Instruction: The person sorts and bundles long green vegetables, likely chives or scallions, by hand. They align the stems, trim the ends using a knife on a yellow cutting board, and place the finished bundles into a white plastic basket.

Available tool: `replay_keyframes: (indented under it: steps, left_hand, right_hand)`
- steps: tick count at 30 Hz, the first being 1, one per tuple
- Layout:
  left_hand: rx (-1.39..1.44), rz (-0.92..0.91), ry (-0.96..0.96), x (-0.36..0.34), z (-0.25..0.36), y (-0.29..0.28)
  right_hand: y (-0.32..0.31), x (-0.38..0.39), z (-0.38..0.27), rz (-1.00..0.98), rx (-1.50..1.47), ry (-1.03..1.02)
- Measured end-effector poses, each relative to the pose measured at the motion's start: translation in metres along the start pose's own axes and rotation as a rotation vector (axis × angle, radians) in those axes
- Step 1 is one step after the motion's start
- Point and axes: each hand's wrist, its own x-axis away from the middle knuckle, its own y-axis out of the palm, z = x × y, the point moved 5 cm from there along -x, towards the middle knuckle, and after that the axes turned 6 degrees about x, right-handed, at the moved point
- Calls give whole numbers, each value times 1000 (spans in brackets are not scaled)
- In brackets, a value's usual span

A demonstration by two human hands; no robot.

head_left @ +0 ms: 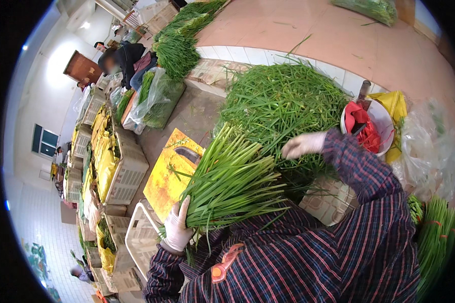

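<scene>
Striped shirt (298, 262) nearest. Left hand (178, 226) grasps stalks (232, 184), likely keeping them bunched. Right hand (302, 145) blurred; cannot tell its grip

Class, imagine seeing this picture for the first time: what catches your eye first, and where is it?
First, the thick sheaf of chive-like greens at the picture's centre, with the gloved left hand gripping its lower left side. Next, the large heap of loose greens beyond it, and the bright yellow board to the sheaf's left.
</scene>
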Motion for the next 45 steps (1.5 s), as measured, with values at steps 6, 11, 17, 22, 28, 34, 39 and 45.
replay_keyframes:
  steps: [6, 11, 17, 22, 28, 34, 39, 45]
  left_hand:
    - [57, 20, 4, -4, -2, 4]
    - [192, 68, -55, -10, -4, 0]
    - [521, 121, -178, 1, -24, 21]
    - [734, 137, -284, -2, -15, 18]
    - [863, 89, -224, 2, 3, 20]
    - [931, 65, -270, 12, 13, 30]
    - [697, 16, -223, 13, 6, 30]
    - [637, -3, -251, 17, 14, 18]
  right_hand:
    - [41, -14, -41, 198, -305, -25]
    - [-56, 24, 28, 779, -459, 175]
    - [-30, 30, -83, 1165, 556, -164]
    - [9, 20, -153, 965, 635, -326]
    - [21, 8, -165, 617, 967, 5]
    - [38, -21, -124, 508, 573, 34]
    - [54, -48, -74, 473, -96, 67]
    - [26, -35, -82, 551, 1121, 378]
